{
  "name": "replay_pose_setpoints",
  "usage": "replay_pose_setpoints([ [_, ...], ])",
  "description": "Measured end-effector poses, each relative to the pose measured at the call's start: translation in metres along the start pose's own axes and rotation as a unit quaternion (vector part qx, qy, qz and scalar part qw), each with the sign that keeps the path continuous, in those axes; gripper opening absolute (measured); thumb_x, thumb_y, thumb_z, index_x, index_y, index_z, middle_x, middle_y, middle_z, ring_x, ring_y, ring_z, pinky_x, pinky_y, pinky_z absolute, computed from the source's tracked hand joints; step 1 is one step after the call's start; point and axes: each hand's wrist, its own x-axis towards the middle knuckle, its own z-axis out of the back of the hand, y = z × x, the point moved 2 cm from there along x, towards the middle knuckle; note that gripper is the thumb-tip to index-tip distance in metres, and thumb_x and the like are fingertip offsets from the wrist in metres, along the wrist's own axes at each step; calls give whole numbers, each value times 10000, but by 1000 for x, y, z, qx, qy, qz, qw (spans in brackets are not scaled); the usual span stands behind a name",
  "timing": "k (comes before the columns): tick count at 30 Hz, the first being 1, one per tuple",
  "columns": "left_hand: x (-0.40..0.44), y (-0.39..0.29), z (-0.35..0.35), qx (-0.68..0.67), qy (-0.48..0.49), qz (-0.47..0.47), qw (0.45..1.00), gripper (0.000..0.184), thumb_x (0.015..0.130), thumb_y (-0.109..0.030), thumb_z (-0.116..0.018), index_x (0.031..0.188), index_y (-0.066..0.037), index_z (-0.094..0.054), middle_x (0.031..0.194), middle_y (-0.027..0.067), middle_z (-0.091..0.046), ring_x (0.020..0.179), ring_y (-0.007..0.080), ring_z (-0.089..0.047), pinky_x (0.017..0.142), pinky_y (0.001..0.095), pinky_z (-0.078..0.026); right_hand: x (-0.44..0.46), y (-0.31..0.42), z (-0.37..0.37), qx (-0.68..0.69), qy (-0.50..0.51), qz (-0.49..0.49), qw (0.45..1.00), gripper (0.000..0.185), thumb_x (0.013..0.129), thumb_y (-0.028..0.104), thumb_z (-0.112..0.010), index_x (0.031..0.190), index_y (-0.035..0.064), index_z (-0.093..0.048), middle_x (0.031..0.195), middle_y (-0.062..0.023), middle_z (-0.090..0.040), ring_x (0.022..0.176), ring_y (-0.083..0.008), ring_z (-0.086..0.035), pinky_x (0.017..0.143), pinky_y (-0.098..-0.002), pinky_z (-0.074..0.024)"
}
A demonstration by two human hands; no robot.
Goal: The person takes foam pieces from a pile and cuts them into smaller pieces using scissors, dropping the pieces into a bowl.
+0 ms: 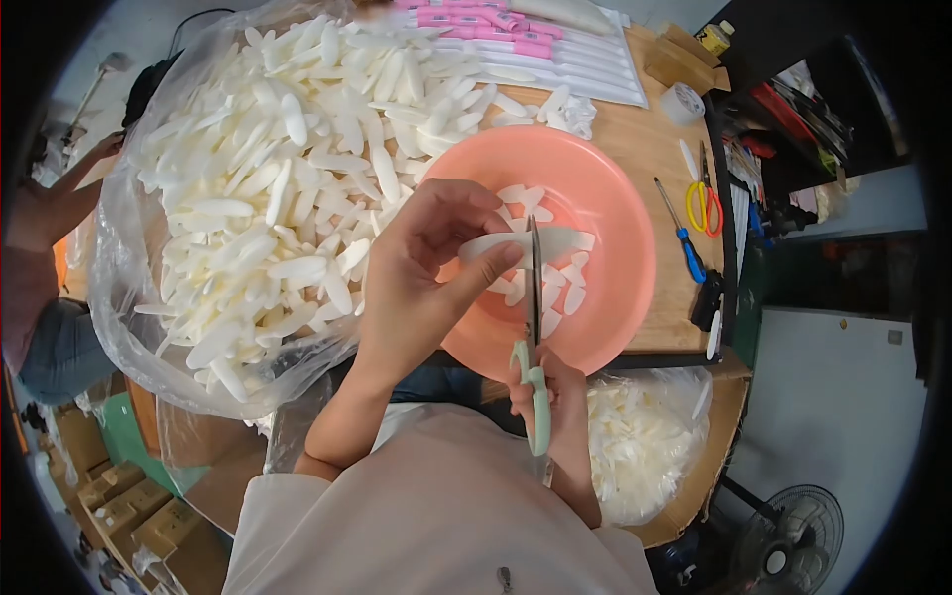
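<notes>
My left hand (pixel 436 243) pinches a flat white oval piece (pixel 565 241) between thumb and fingers, above a pink plastic basin (pixel 625 248). My right hand (pixel 555 392) grips scissors (pixel 536 382) with pale green handles. Their blades point away from me and lie across the white piece near its middle. Inside the basin lie several small white cut pieces (pixel 573 297). To the left of the basin, a big heap of white oval pieces (pixel 258 188) fills a spread-out clear plastic bag (pixel 124 288).
Pink-handled items (pixel 496 20) lie on a white sheet at the back. On the right are a blue-handled screwdriver (pixel 684 243), red-and-yellow-handled pliers (pixel 706 198) and a tape roll (pixel 681 102). A cardboard box (pixel 729 416) holds a bag of white scraps (pixel 645 446). Another person (pixel 50 258) is at the left.
</notes>
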Motion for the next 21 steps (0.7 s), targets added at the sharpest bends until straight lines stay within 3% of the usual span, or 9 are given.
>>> replay_pose_setpoints([
  [3, -1, 5, 1, 12, 1, 12, 1000, 305, 836, 35, -688, 1103, 21, -542, 970, 66, -617, 902, 128, -621, 764, 279, -529, -1, -4, 2, 10, -13, -1, 1000, 625, 844, 577, -649, 974, -24, -539, 776, -24, -507, 666, -103, -516, 568, -253, -422],
  [6, 4, 12, 11, 107, -13, -63, 992, 267, 850, 22, -665, 1099, 21, -570, 981, 95, -633, 879, 168, -631, 787, 288, -509, 2, -16, 1, 67, -47, 52, 995, 653, 853, 621, -599, 973, -18, -532, 738, -21, -483, 613, -105, -489, 550, -251, -404],
  [7, 5, 15, 21, 231, -44, -85, 968, 222, 861, 19, -636, 1077, 23, -585, 988, 108, -629, 868, 185, -629, 781, 294, -506, 1, -18, 5, 124, -15, -20, 992, 726, 843, 703, -516, 997, -7, -530, 707, -26, -469, 588, -111, -474, 544, -251, -393],
  [8, 7, 19, 32, 350, -72, -105, 928, 182, 872, 17, -606, 1054, 24, -600, 995, 121, -625, 858, 203, -627, 774, 299, -503, 1, -18, 6, 126, -8, -20, 992, 726, 843, 703, -516, 997, -7, -530, 707, -26, -469, 588, -111, -474, 544, -251, -393],
  [10, 9, 35, 63, 437, -129, -99, 884, 156, 864, 28, -573, 1009, 7, -628, 944, 149, -604, 796, 245, -603, 717, 326, -486, 0, -15, 8, 54, -14, 79, 995, 780, 835, 757, -435, 996, -1, -526, 689, -33, -467, 579, -116, -467, 546, -248, -389],
  [12, 10, 56, 91, 497, -147, -81, 851, 159, 861, 27, -570, 1004, 1, -635, 927, 152, -598, 778, 257, -595, 700, 345, -481, 0, -13, 11, 57, -6, 92, 994, 771, 845, 750, -422, 985, -1, -523, 684, -37, -468, 570, -120, -468, 533, -247, -394],
  [14, 11, 72, 108, 577, -162, -62, 798, 129, 849, 4, -594, 964, -8, -653, 881, 145, -599, 734, 270, -585, 674, 368, -471, -1, -23, 14, 127, 12, 68, 990, 694, 869, 653, -532, 992, -29, -545, 748, -38, -496, 617, -91, -493, 526, -227, -422],
  [17, 13, 86, 114, 557, -131, 13, 820, 94, 834, -27, -632, 921, -8, -664, 843, 135, -601, 713, 282, -578, 666, 377, -469, 0, -24, 10, 146, 23, 74, 986, 607, 900, 574, -560, 975, -28, -557, 782, -43, -515, 619, -87, -495, 529, -225, -422],
  [21, 14, 76, 117, 543, -174, -50, 820, 92, 837, -71, -671, 900, -4, -661, 803, 124, -599, 674, 244, -581, 643, 346, -461, -3, -18, 7, 125, 22, 92, 988, 494, 928, 465, -591, 952, -28, -568, 825, -37, -514, 641, -82, -487, 553, -227, -420],
])
